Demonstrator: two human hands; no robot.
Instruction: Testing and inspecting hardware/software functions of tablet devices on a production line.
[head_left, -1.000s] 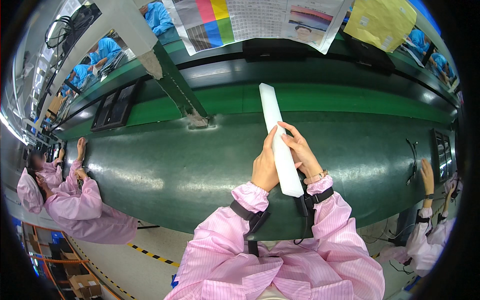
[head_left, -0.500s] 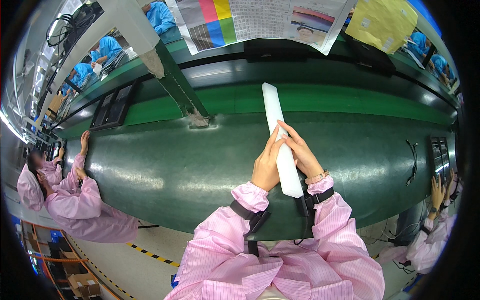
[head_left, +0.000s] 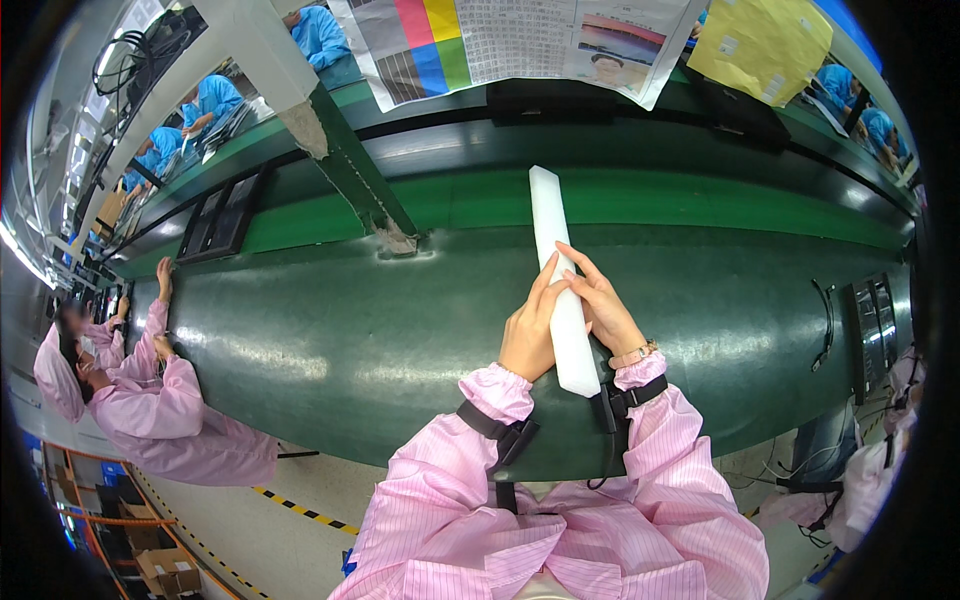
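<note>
A long white bar with an angled far end [head_left: 548, 205], perhaps foam, is held between my two hands, sloping from the green conveyor strip toward my body. My left hand [head_left: 530, 328] is closed along its left side, fingertips near its middle. From the right, my right hand [head_left: 608, 308] grips it, fingers lying over the upper face and part of the hand hidden beneath. Black straps with small dark modules [head_left: 515, 437] sit on both wrists. The bar's near end hangs above the dark green worktable [head_left: 420, 350].
A black frame-like panel [head_left: 872, 335] and a black cable [head_left: 823, 325] lie at the right. Another black panel [head_left: 222, 215] rests at the far left. A green post [head_left: 355, 170] rises beyond the table. Printed sheets [head_left: 530, 45] hang ahead. A pink-clad co-worker [head_left: 150, 400] sits at left.
The bar's near end has shifted slightly left with my hands, whose grip looks the same. At the right, a co-worker's hands have drawn back from the black panel, which sits slightly nearer me.
</note>
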